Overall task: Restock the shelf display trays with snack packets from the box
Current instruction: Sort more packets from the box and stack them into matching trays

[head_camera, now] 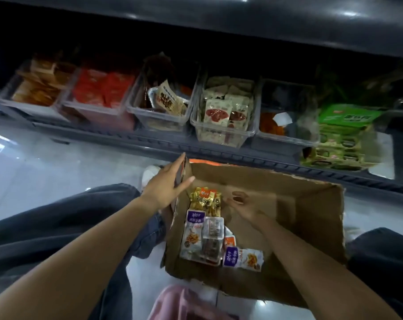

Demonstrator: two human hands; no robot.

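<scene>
An open cardboard box [306, 218] sits on the floor in front of me. Along its left side lie several snack packets: a gold one [206, 202], purple-and-white ones [193, 234] and a clear one [213, 241]. My left hand [168, 183] grips the box's far-left corner, thumb on top. My right hand [242, 204] hovers inside the box beside the gold packet, fingers loosely curled and holding nothing. On the low shelf stand several clear display trays; one holds cream packets [225, 112], and the tray to its right [285, 132] is nearly bare.
Other trays hold orange packets [34, 88], red packets [99, 93] and a brown-and-white packet [165, 100]; green packs [343, 135] are stacked at the right. A dark upper shelf [219, 17] overhangs. My jeans-clad legs [57, 222] flank the box on glossy floor.
</scene>
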